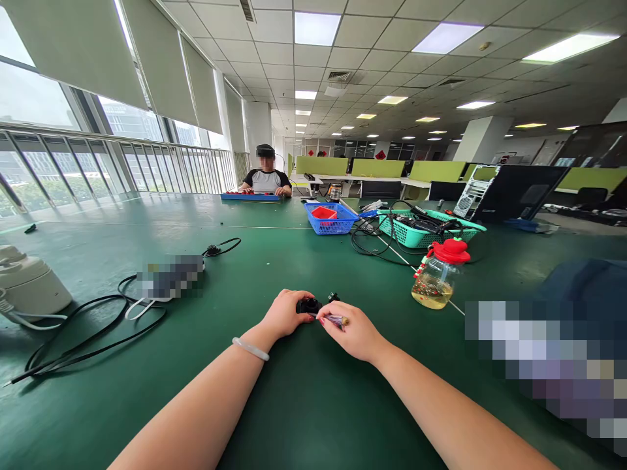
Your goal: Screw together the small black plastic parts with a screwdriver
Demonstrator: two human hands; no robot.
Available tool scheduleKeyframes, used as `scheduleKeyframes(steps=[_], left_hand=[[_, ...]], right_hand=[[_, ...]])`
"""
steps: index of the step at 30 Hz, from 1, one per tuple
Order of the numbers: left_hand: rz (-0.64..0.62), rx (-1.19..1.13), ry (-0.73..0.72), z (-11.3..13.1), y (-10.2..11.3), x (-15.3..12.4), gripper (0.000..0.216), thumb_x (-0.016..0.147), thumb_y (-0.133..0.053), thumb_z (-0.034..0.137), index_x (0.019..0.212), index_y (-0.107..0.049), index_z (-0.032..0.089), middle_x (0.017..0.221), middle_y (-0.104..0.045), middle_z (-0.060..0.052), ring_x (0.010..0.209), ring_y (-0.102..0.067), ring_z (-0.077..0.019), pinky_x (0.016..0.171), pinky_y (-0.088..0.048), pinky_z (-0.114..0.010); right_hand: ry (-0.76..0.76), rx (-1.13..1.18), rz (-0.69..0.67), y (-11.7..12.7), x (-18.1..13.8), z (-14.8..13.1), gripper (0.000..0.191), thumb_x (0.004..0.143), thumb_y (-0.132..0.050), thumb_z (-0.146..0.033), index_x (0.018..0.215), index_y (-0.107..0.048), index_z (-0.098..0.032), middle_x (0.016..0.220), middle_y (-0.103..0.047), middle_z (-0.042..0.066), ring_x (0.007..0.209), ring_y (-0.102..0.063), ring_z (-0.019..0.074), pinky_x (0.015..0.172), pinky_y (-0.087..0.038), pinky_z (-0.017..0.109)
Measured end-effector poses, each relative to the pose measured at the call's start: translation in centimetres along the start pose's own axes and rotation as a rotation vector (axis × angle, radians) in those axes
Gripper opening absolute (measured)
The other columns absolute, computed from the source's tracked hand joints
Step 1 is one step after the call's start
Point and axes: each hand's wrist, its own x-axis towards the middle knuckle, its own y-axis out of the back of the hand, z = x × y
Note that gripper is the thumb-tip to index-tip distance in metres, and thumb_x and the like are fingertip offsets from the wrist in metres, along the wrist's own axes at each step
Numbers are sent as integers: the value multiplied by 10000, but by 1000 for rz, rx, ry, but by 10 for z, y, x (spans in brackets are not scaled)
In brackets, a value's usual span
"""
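Observation:
Both my hands rest close together on the green table (294,405). My left hand (287,313) is closed around a small black part (308,305), which sits on the table between the hands. My right hand (350,333) pinches a thin tool with a clear handle and a brownish tip (337,320), its end pointing at the black part. A white bracelet (251,348) circles my left wrist. The part's far side is hidden by my fingers.
A glass bottle with a red lid (438,277) stands to the right. Behind it are a blue basket (329,219) and a green basket with cables (426,230). Black cables (98,326) and a white device (29,284) lie at left. A person (267,176) sits at the far end.

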Motion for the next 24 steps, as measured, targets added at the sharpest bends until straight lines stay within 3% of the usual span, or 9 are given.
scheduleKeyframes(steps=[3,8,19,21,24], left_hand=[[-7,10,3,1,0,0,472,708,-730,319,1169,-643,268,1130,-697,-34,1138,-555,-266,1009,-451,-391],[-9,30,1,4,1,-2,440,728,-705,304,1162,-638,270,1108,-698,-32,1115,-568,-262,997,-455,-394],[-2,-9,-95,10,4,-5,397,765,-659,288,1159,-633,243,1111,-681,-48,1038,-601,-237,958,-477,-381],[23,-31,-101,13,6,-6,364,786,-636,290,1148,-637,244,1119,-676,-52,1058,-588,-236,982,-464,-385],[109,-69,-93,16,8,-6,340,831,-577,291,1166,-621,256,1160,-651,-53,1110,-556,-231,1011,-445,-377]], right_hand=[[-31,14,32,2,-1,0,195,901,-508,-346,876,-678,-255,875,-691,28,779,-630,192,725,-477,297],[-113,6,200,5,-1,5,290,916,-469,-447,873,-669,-241,769,-664,37,682,-602,199,652,-470,301],[-243,255,158,-1,5,22,328,869,-531,-492,857,-680,-201,736,-659,28,591,-560,150,573,-458,269],[-251,331,232,0,6,25,385,843,-545,-547,846,-675,-185,703,-645,33,541,-542,142,527,-449,266],[-269,413,454,8,7,31,463,833,-513,-621,822,-648,-178,643,-594,21,474,-494,128,457,-407,255]])
